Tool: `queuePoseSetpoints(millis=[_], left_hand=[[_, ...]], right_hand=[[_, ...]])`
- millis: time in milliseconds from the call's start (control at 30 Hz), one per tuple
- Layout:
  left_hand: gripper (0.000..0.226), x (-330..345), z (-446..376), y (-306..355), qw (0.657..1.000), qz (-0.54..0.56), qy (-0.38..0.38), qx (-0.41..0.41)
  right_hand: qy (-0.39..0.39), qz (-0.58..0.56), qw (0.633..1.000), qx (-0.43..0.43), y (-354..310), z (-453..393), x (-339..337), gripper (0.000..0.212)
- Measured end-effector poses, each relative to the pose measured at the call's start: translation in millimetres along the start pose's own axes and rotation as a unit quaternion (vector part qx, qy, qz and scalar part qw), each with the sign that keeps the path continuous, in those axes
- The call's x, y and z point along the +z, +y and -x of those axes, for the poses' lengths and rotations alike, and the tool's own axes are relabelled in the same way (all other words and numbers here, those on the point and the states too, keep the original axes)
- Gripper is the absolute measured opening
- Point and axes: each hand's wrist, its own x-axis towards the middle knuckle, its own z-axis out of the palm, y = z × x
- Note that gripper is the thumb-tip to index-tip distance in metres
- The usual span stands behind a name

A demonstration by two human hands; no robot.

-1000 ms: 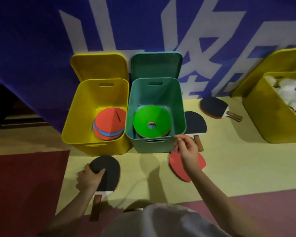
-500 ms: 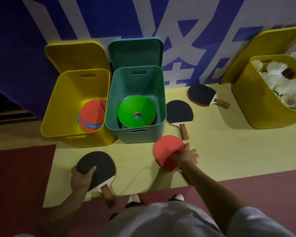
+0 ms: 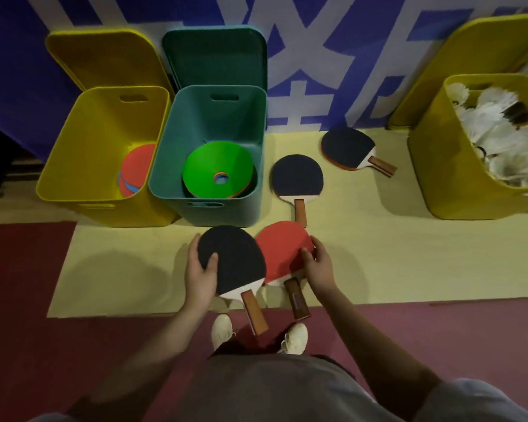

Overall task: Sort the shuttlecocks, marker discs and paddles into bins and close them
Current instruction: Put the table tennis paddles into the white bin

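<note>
My left hand (image 3: 200, 274) grips a black-faced paddle (image 3: 233, 260) by the blade's left edge, thumb on top. Beside it, my right hand (image 3: 319, 266) holds a red-faced paddle (image 3: 282, 251) at its right edge; the black blade overlaps the red one. Two more black paddles (image 3: 297, 178) (image 3: 348, 147) lie on the yellow mat further back. The left yellow bin (image 3: 83, 166) holds red and blue marker discs (image 3: 134, 169). A teal bin (image 3: 211, 117) holds green discs (image 3: 214, 169). At the right, a yellow bin (image 3: 439, 166) is full of white shuttlecocks (image 3: 500, 132).
Three lids lean open against the blue-and-white wall: yellow (image 3: 104, 59), teal (image 3: 215, 56) and yellow (image 3: 470, 56). The bins stand on a pale yellow mat (image 3: 378, 254) bordered by dark red floor (image 3: 22, 284). My white shoes (image 3: 221, 330) are below the paddles.
My left hand carried the black paddle rightward next to the red one. My right hand took hold of the red paddle and drew it closer. The view tilted down.
</note>
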Motion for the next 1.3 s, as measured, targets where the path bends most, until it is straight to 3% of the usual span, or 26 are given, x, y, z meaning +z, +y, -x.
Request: queuePoseSetpoints(millis=[200, 367, 633, 833, 1067, 1300], left_hand=[[0.053, 67, 12, 59, 0.993, 0.064, -0.095, 0.008], [0.051, 112, 3, 104, 0.971, 0.083, -0.211, 0.076], [0.047, 173, 0, 187, 0.948, 0.132, -0.276, 0.086], [0.046, 222, 13, 253, 0.937, 0.183, -0.277, 0.109], [0.043, 326, 27, 312, 0.933, 0.235, -0.253, 0.099], [0.046, 429, 61, 349, 0.946, 0.264, -0.181, 0.055]], right_hand=[[0.116, -0.058, 0.991, -0.037, -13, 6, -90, 0.042], [0.206, -0.037, 0.974, -0.083, -39, 22, -136, 0.039], [0.368, -0.066, 0.915, -0.154, -75, 26, -208, 0.039], [0.42, -0.114, 0.881, -0.184, -98, -5, -280, 0.038], [0.408, -0.17, 0.873, -0.205, -104, -72, -398, 0.035], [0.417, -0.152, 0.879, -0.177, -90, -152, -553, 0.038]])
